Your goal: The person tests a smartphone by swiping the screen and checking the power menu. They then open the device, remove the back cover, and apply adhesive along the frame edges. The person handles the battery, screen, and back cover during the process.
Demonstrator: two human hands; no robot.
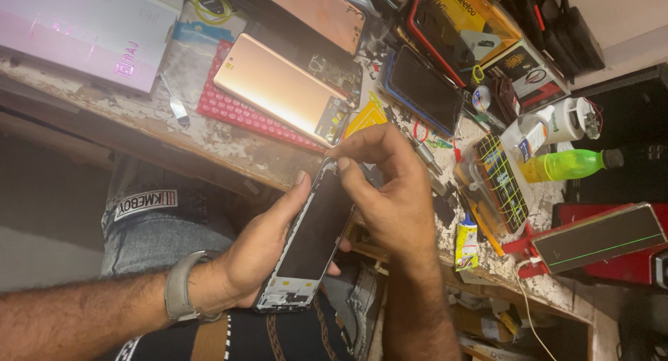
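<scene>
Right fingertips are pinched close together on the top edge of the opened phone, thumb and forefinger meeting at its upper corner. The grip is narrow, almost closed, with only the rim of the frame between them; whether a small tool or part sits in the pinch cannot be told. The precise pinch suits work on an edge rather than carrying weight.

The left hand's fingers wrap the phone from below, thumb laid along the left side, other fingers curled under the far edge. This is a loose cradle, holding the phone steady and tilted, dark inner face up.

The phone sits over the person's lap, just in front of the worn edge of the workbench, not resting on it.

Right hand: wrist bent, knuckles up, forearm rising from below. Left hand: palm up, forearm entering from lower left, with a grey watch at the wrist.

On the bench beyond: a gold phone back lying on a red mat, a dark phone in a blue case, a green bottle, a small glue bottle at the bench edge.
</scene>
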